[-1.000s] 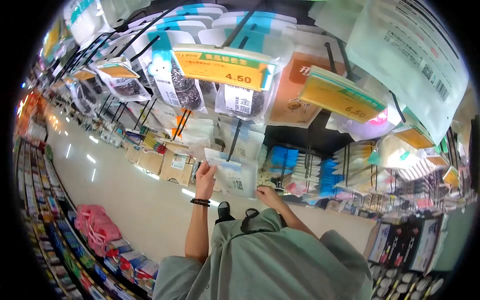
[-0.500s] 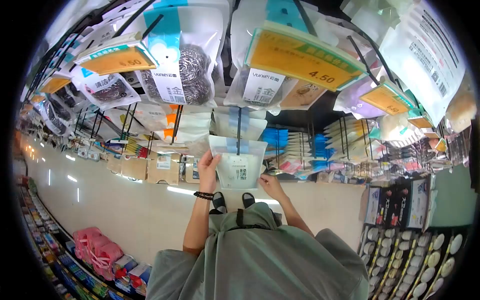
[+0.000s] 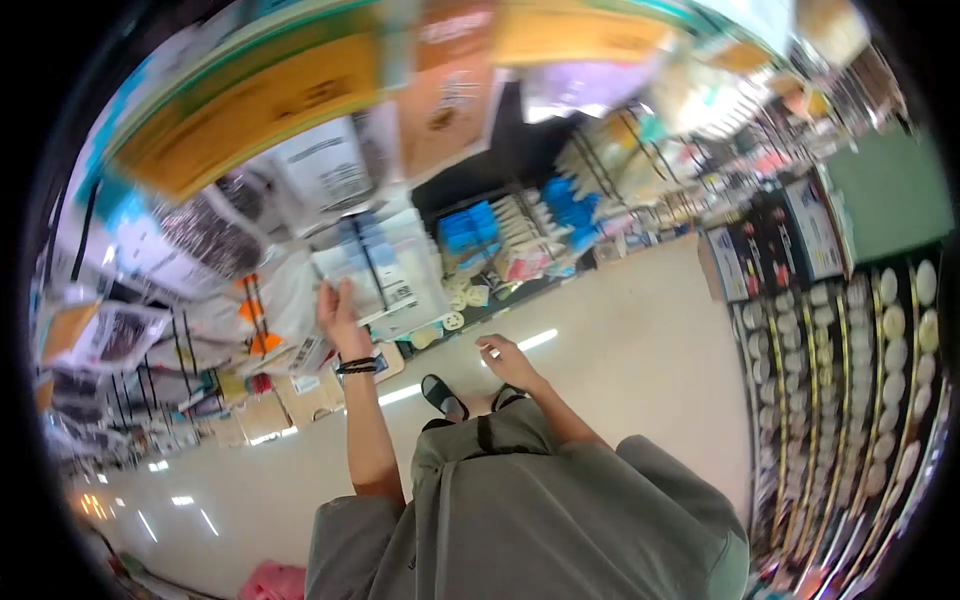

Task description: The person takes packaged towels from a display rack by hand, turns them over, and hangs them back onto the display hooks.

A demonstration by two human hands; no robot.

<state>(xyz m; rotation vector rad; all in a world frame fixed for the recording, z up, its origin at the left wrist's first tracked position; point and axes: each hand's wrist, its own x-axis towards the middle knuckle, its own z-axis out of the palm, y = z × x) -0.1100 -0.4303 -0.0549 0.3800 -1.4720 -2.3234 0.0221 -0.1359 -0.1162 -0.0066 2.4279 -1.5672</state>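
Note:
My left hand (image 3: 340,315), with dark beads at the wrist, pinches the left edge of a pale translucent packet (image 3: 375,270) that hangs on a dark hook with other packets. My right hand (image 3: 503,360) is in the air over the floor, right of the packets, touching nothing. Its fingers are loosely curled, with nothing visible in them. Large orange price tags (image 3: 270,100) and packs of steel-wool balls (image 3: 210,230) are nearer the camera, blurred by motion.
Blue packets (image 3: 468,228) hang right of the pale ones. Black boxes (image 3: 775,245) stand at the right, beside a green panel (image 3: 890,190). Rows of white round items (image 3: 830,370) line the right rack. Pink goods (image 3: 272,582) lie at the lower left.
The view has turned toward the right. My right hand has come away from the packet and moved back, while my left hand stays on the packet's left edge.

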